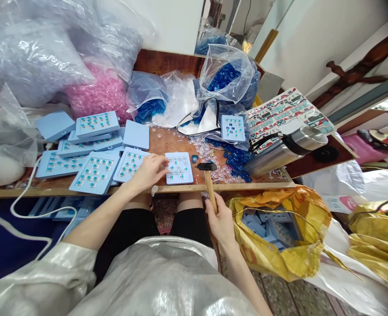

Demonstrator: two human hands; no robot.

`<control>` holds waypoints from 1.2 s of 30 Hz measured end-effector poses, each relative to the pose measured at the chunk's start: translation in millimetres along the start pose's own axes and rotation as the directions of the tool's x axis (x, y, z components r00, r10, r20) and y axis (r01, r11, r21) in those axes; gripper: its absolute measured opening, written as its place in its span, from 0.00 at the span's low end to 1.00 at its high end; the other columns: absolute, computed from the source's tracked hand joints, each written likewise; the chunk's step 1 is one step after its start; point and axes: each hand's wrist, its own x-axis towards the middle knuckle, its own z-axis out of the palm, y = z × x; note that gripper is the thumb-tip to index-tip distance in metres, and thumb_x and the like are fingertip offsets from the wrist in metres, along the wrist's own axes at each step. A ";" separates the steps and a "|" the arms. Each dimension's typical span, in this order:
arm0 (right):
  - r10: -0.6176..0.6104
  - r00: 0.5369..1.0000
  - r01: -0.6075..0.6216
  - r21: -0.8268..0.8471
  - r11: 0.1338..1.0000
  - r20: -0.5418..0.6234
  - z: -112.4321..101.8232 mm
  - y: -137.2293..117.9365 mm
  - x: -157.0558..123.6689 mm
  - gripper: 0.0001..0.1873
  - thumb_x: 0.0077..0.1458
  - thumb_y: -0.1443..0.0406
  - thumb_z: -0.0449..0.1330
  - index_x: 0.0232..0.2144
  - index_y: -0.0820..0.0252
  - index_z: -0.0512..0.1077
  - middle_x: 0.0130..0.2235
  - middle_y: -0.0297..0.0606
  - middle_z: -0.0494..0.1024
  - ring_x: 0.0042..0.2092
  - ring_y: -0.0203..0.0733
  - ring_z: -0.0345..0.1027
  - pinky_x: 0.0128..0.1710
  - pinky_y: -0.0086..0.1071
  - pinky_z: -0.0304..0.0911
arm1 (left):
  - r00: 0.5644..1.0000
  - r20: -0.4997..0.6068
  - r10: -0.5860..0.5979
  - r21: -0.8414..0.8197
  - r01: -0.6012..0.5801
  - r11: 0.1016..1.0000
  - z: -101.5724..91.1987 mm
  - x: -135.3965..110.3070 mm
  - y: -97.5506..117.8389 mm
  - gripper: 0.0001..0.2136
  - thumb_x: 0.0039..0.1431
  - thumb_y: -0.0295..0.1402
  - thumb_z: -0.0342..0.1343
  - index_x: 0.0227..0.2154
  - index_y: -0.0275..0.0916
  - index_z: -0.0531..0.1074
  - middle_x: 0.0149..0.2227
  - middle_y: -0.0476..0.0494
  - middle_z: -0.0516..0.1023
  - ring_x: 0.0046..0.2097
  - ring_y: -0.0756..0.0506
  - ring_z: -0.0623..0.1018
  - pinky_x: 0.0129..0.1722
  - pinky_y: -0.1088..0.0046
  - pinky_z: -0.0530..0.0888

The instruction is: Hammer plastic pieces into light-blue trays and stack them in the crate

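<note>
Head view: at frame centre the left hand (149, 172) touches the blue tray (179, 168) on the table (167, 140); I cannot tell whether its grip pinches anything. The right hand (220, 224) is clenched on the hammer (209, 182), whose head lies beside the tray. This looks like tapping pieces in, and a strike needs the fingers clear. Loose caps (203, 147) and a steel flask (286, 151) crowd the right.

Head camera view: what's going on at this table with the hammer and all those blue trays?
A seated person works at a wooden table. The left hand rests on a light blue tray at the front edge. The right hand grips a small hammer by its wooden handle, head just right of that tray. Similar trays are piled to the left; a yellow sack at right holds more.
</note>
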 end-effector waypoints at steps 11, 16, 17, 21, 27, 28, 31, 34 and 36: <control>-0.058 0.998 0.059 -0.008 0.998 0.040 7.0 -7.0 -2.9 0.19 0.57 0.59 0.48 0.48 0.62 0.65 0.38 0.41 0.76 0.35 0.40 0.70 0.35 0.31 0.65 | 0.987 -0.047 0.152 0.171 -0.142 0.975 17.2 -17.3 25.6 0.05 0.57 0.28 0.48 0.35 0.39 0.68 0.33 0.45 0.75 0.42 0.44 0.71 0.54 0.56 0.58; -0.139 0.987 0.144 -0.067 0.987 0.077 11.6 -10.5 -3.9 0.19 0.58 0.61 0.47 0.50 0.60 0.63 0.42 0.42 0.76 0.40 0.42 0.71 0.40 0.33 0.65 | 0.989 -0.056 0.136 0.168 -0.125 0.978 19.1 -20.5 29.1 0.06 0.58 0.27 0.47 0.37 0.39 0.67 0.34 0.44 0.75 0.41 0.44 0.71 0.55 0.56 0.59; -0.164 0.981 0.174 -0.094 0.980 0.105 12.4 -11.6 -3.4 0.19 0.58 0.62 0.47 0.51 0.60 0.63 0.43 0.42 0.75 0.41 0.43 0.71 0.41 0.33 0.65 | 0.990 -0.062 0.128 0.172 -0.116 0.978 20.2 -20.7 29.1 0.06 0.57 0.27 0.48 0.37 0.39 0.66 0.34 0.44 0.75 0.41 0.44 0.72 0.55 0.56 0.59; -0.199 0.954 0.245 -0.206 0.947 0.223 14.4 -18.5 -2.2 0.20 0.58 0.63 0.46 0.52 0.56 0.62 0.44 0.40 0.75 0.42 0.44 0.71 0.40 0.34 0.65 | 0.988 -0.110 0.109 0.184 -0.088 0.979 23.6 -20.1 29.2 0.09 0.56 0.27 0.49 0.41 0.38 0.64 0.34 0.44 0.75 0.40 0.44 0.72 0.54 0.57 0.60; -0.192 0.964 0.222 -0.161 0.962 0.185 16.7 -19.6 -7.2 0.19 0.58 0.64 0.46 0.52 0.56 0.63 0.44 0.40 0.76 0.43 0.43 0.71 0.41 0.34 0.65 | 0.990 -0.118 0.079 0.129 -0.063 0.990 19.8 -22.3 32.0 0.18 0.56 0.27 0.49 0.50 0.37 0.58 0.34 0.45 0.75 0.41 0.44 0.72 0.53 0.59 0.60; -0.183 0.968 0.209 -0.145 0.967 0.174 16.2 -16.6 -7.5 0.19 0.58 0.63 0.47 0.51 0.57 0.63 0.43 0.40 0.76 0.42 0.43 0.71 0.41 0.34 0.65 | 0.991 -0.114 0.070 0.115 -0.057 0.992 18.6 -22.0 31.7 0.19 0.56 0.28 0.50 0.51 0.37 0.57 0.36 0.44 0.75 0.42 0.44 0.72 0.52 0.59 0.60; -0.114 0.988 0.123 -0.088 0.988 0.100 10.4 -5.4 -5.7 0.19 0.58 0.62 0.47 0.50 0.58 0.64 0.41 0.40 0.76 0.40 0.42 0.72 0.40 0.33 0.65 | 0.994 -0.105 0.043 0.075 -0.035 0.997 16.6 -12.9 29.4 0.19 0.56 0.32 0.50 0.51 0.37 0.58 0.43 0.40 0.73 0.45 0.42 0.70 0.49 0.61 0.63; -0.026 0.999 0.027 -0.033 0.999 0.029 0.7 3.8 -0.8 0.19 0.58 0.60 0.47 0.49 0.61 0.65 0.37 0.40 0.77 0.35 0.41 0.71 0.36 0.32 0.65 | 0.996 -0.074 0.053 0.072 -0.048 0.996 20.2 13.7 28.7 0.15 0.57 0.32 0.49 0.47 0.38 0.63 0.46 0.39 0.71 0.48 0.41 0.68 0.46 0.63 0.65; 0.008 1.000 -0.008 -0.001 1.000 -0.003 -4.8 7.3 2.3 0.19 0.58 0.60 0.47 0.47 0.62 0.66 0.35 0.40 0.76 0.33 0.40 0.70 0.34 0.31 0.65 | 0.997 -0.014 0.079 0.108 -0.077 0.991 26.6 38.7 31.7 0.14 0.57 0.30 0.48 0.46 0.38 0.64 0.46 0.39 0.71 0.49 0.41 0.67 0.46 0.62 0.65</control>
